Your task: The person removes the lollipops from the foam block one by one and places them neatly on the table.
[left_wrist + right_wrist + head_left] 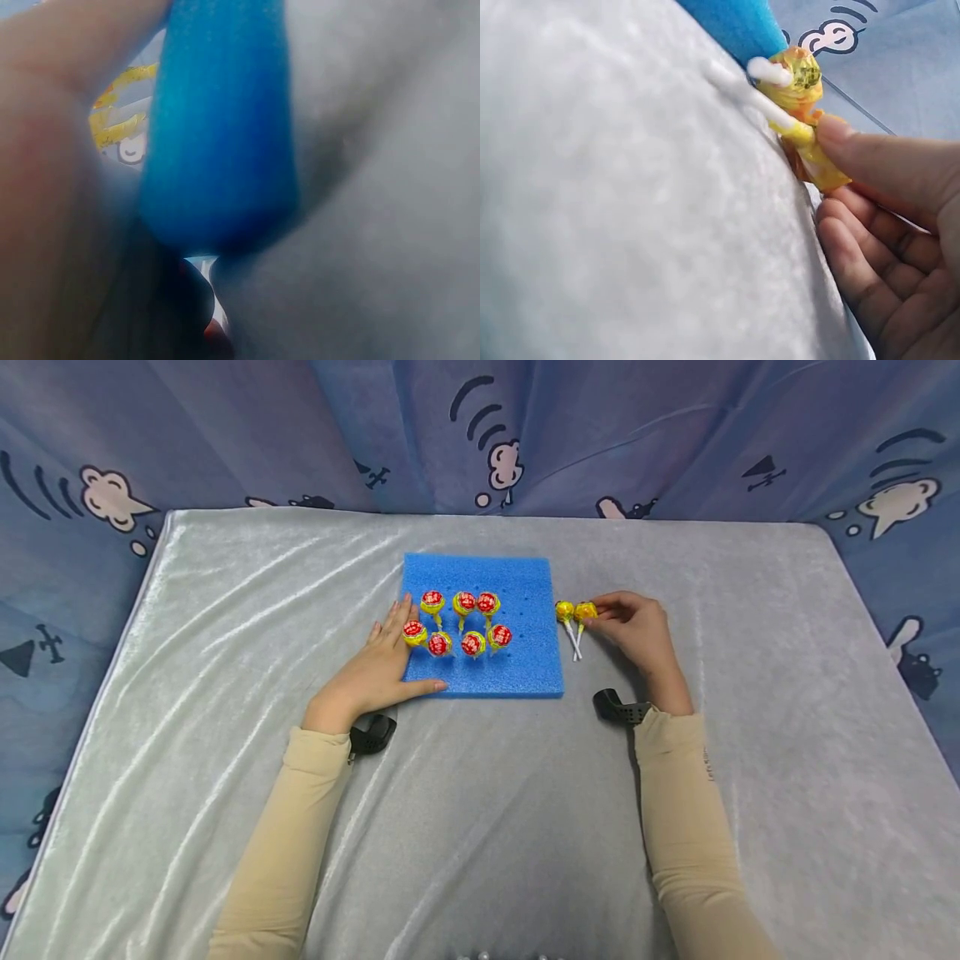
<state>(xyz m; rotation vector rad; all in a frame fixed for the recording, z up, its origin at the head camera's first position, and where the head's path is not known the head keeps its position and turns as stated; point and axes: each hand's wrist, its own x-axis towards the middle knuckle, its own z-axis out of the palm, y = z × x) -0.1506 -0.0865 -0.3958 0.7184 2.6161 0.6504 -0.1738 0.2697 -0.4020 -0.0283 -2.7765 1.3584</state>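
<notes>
Several lollipops (473, 644) with red-and-yellow wrappers stand in the blue foam board (528, 672), in two uneven rows. My left hand (371, 667) rests on the board's left side, fingers stretched forward and thumb along its front edge. To the right of the board, my right hand (637, 627) pinches the yellow head of a lollipop (587, 611) between thumb and fingers. Another yellow lollipop (564, 610) is right beside it, and their white sticks cross near the ends. In the right wrist view, the thumb presses on the yellow wrapper (826, 169).
A grey velvety cloth (480, 827) covers the table. Small holes dot the right part of the foam board. Behind the table hangs a blue patterned curtain (637, 435). Black wrist devices (372, 735) sit at both cuffs.
</notes>
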